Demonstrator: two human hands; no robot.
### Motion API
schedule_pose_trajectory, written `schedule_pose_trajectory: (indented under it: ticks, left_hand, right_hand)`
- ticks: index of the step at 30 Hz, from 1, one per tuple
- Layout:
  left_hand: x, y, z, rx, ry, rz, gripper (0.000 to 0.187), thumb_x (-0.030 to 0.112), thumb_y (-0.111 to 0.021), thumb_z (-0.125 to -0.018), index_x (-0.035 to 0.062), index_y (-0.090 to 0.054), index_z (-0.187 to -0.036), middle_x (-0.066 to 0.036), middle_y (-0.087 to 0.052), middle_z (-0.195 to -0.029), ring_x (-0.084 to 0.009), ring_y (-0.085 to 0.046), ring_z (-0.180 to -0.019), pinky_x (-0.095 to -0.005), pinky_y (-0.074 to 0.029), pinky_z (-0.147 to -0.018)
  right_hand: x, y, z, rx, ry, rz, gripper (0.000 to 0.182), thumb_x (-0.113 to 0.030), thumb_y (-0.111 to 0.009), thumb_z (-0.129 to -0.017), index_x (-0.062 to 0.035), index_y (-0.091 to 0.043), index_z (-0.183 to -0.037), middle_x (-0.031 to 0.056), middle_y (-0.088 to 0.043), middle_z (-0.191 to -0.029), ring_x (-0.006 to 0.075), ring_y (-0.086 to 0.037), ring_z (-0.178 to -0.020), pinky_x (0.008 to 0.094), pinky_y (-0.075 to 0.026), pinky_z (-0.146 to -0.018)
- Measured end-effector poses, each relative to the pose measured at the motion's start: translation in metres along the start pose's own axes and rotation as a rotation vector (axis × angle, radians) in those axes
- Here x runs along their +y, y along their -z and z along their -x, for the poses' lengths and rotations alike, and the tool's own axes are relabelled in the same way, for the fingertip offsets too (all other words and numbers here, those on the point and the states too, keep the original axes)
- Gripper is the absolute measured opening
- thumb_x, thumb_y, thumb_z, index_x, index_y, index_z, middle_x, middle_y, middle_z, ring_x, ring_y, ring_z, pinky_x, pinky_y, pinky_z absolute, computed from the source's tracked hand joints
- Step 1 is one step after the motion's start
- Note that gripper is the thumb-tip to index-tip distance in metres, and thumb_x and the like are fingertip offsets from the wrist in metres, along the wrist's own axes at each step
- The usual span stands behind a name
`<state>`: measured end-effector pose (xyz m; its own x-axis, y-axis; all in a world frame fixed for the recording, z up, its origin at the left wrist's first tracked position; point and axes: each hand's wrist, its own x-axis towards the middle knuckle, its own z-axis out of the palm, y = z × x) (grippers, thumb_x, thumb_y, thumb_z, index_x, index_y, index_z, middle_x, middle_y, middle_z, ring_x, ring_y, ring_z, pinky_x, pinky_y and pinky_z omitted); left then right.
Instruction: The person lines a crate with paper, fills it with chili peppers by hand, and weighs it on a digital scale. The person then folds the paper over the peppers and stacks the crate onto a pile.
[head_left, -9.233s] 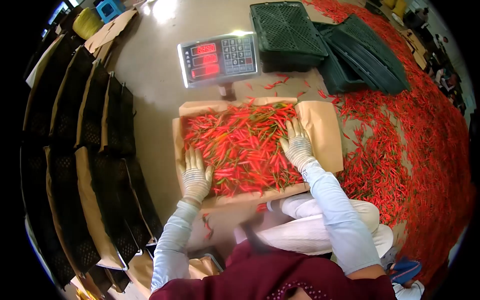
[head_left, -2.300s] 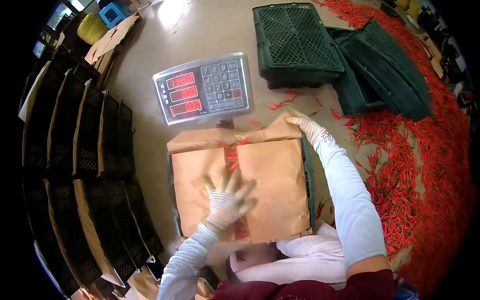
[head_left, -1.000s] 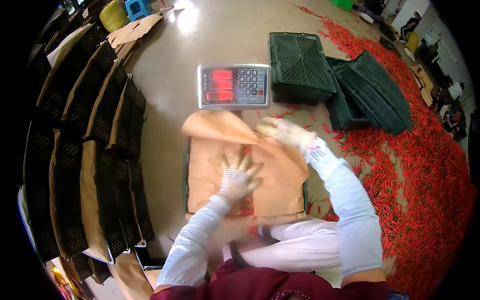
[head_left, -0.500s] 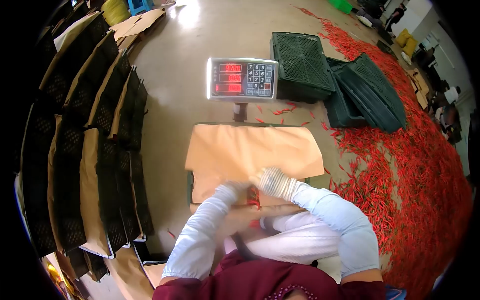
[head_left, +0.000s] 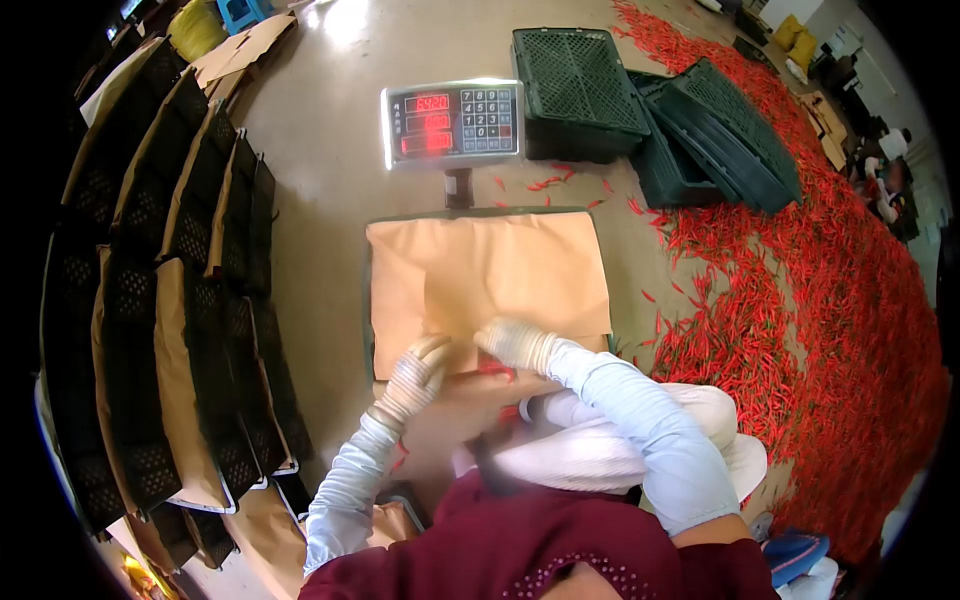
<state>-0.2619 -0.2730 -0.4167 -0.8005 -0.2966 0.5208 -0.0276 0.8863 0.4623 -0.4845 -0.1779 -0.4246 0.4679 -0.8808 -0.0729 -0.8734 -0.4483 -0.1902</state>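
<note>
head view, hands: the left hand (head_left: 418,365) and the right hand (head_left: 516,343) wear striped gloves and press on the near edge of the brown paper (head_left: 490,275).
left fingers: bent a little, flat on the paper, not gripping that i can see.
right fingers: curled down at the paper edge; i cannot tell if they pinch it.
where the paper is: folded flat over a green crate (head_left: 368,300) that sits on the floor in front of the scale (head_left: 452,122).
done: the far and side flaps lie shut, so the crate looks covered.
left: the near edge looks loose, with a bit of red chilli (head_left: 497,368) peeking out by the hands.
around: a big heap of red chillies (head_left: 830,300) on the floor to the right, empty green crates (head_left: 580,80) behind, dark wrapped crates (head_left: 190,300) lined up on the left.
hard to see: the scale numbers are blurry, the chillies under the paper are hidden, and people far off at the top right are too small to make out.
</note>
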Motion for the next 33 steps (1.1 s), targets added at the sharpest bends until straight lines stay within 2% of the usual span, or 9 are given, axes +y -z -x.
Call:
schedule_pose_trajectory:
  ticks: [8, 15, 18, 19, 20, 23, 26, 30, 33]
  left_hand:
    - [0.058, 0.012, -0.126, -0.262, -0.285, -0.245, 0.048, 0.020, -0.060, -0.076, 0.0102, -0.058, -0.123, -0.013, -0.053, -0.130, -0.0368, -0.049, -0.120, -0.0567, -0.039, -0.097]
    - [-0.022, -0.017, -0.041, -0.435, 0.257, -0.537, 0.059, 0.043, -0.057, -0.086, 0.0331, -0.042, -0.141, -0.013, -0.029, -0.152, -0.0410, -0.026, -0.138, -0.0722, -0.020, -0.102]
    - [-0.016, -0.016, -0.024, -0.433, 0.249, -0.506, 0.058, 0.042, -0.058, -0.085, 0.0324, -0.042, -0.141, -0.015, -0.029, -0.152, -0.0403, -0.025, -0.139, -0.0750, -0.017, -0.100]
    - [-0.014, -0.017, -0.024, -0.437, 0.253, -0.502, 0.058, 0.041, -0.059, -0.086, 0.0322, -0.043, -0.141, -0.015, -0.029, -0.152, -0.0404, -0.025, -0.139, -0.0747, -0.017, -0.100]
    - [-0.017, -0.019, -0.020, -0.415, 0.235, -0.487, 0.058, 0.040, -0.059, -0.085, 0.0315, -0.043, -0.140, -0.016, -0.029, -0.151, -0.0403, -0.025, -0.139, -0.0747, -0.016, -0.101]
    - [-0.015, -0.016, -0.019, -0.504, 0.275, -0.444, 0.056, 0.035, -0.055, -0.089, 0.0301, -0.040, -0.143, -0.015, -0.020, -0.156, -0.0402, -0.019, -0.142, -0.0697, -0.011, -0.106]
    - [-0.016, -0.014, -0.008, -0.484, 0.229, -0.433, 0.053, 0.027, -0.055, -0.089, 0.0270, -0.044, -0.141, -0.017, -0.027, -0.153, -0.0381, -0.025, -0.140, -0.0665, -0.014, -0.108]
    - [-0.026, 0.009, 0.010, -0.518, 0.152, -0.289, 0.054, 0.016, -0.054, -0.086, 0.0202, -0.047, -0.139, -0.019, -0.030, -0.151, -0.0396, -0.028, -0.139, -0.0576, -0.018, -0.112]
    - [-0.047, 0.031, 0.017, -0.565, 0.070, -0.128, 0.060, 0.002, -0.051, -0.078, 0.0149, -0.049, -0.136, -0.021, -0.033, -0.148, -0.0423, -0.029, -0.137, -0.0541, -0.024, -0.112]
  right_hand:
    - [-0.012, -0.004, -0.016, 0.090, -0.340, -0.389, 0.020, -0.015, -0.063, -0.077, -0.0038, -0.063, -0.094, 0.0155, -0.064, -0.085, 0.0307, -0.063, -0.084, 0.0389, -0.050, -0.079]
    - [-0.015, 0.025, 0.023, -0.027, -0.243, -0.417, 0.032, -0.027, -0.053, -0.091, -0.0014, -0.064, -0.107, 0.0216, -0.064, -0.102, 0.0358, -0.061, -0.095, 0.0435, -0.048, -0.087]
    - [-0.036, 0.110, 0.081, -0.605, -0.481, -0.664, 0.041, -0.036, -0.048, -0.091, -0.0042, -0.063, -0.114, 0.0207, -0.064, -0.109, 0.0342, -0.061, -0.103, 0.0424, -0.047, -0.090]
    - [-0.018, 0.039, 0.135, -0.256, -0.312, -0.659, 0.043, -0.039, -0.047, -0.090, -0.0080, -0.066, -0.113, 0.0198, -0.066, -0.110, 0.0331, -0.062, -0.103, 0.0416, -0.048, -0.089]
    - [-0.006, 0.045, 0.166, -0.746, -0.616, -0.427, 0.040, -0.039, -0.054, -0.086, -0.0078, -0.069, -0.106, 0.0198, -0.067, -0.104, 0.0344, -0.065, -0.096, 0.0428, -0.049, -0.087]
    - [0.002, 0.044, 0.208, -1.035, -1.080, -0.314, 0.053, -0.036, -0.067, -0.075, -0.0046, -0.064, -0.118, 0.0214, -0.063, -0.117, 0.0333, -0.061, -0.109, 0.0410, -0.048, -0.093]
    - [0.015, -0.026, 0.230, -0.512, -1.189, -0.462, 0.110, -0.044, -0.081, -0.056, -0.0066, -0.029, -0.145, 0.0290, -0.035, -0.143, 0.0382, -0.046, -0.127, 0.0397, -0.044, -0.101]
    - [-0.017, 0.022, 0.182, -0.688, -0.998, -1.155, 0.078, -0.028, -0.078, -0.069, -0.0027, -0.045, -0.136, 0.0168, -0.054, -0.133, 0.0280, -0.049, -0.124, 0.0350, -0.042, -0.102]
    - [-0.025, -0.043, 0.226, -0.166, -0.832, -1.656, 0.060, -0.020, -0.073, -0.077, -0.0022, -0.052, -0.131, 0.0107, -0.059, -0.128, 0.0225, -0.054, -0.118, 0.0333, -0.042, -0.101]
